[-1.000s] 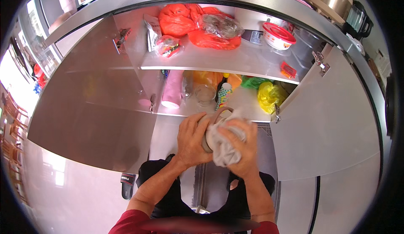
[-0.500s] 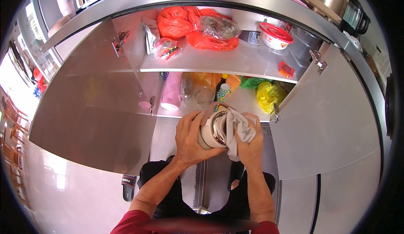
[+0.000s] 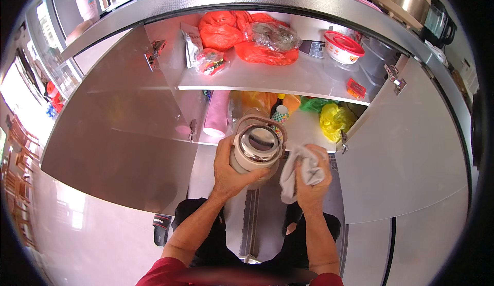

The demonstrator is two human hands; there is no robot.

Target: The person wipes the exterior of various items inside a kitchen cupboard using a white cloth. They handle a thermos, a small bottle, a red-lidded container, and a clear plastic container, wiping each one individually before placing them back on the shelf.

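I have the cream container, its shiny steel lid facing up at me, held at the near side of the open cabinet, with its arched handle toward the far side. My left hand grasps it, fingers around the left side and thumb across the near side. Just to its right, my right hand is closed on a crumpled pale cloth; I can't tell whether cloth and container touch. Beyond, on the lower shelf, a pink roll lies left, a checkered bottle mid-shelf, a yellow bag right. The upper shelf carries red bags left of a red-lidded bowl. Cabinet doors stand open on both sides.
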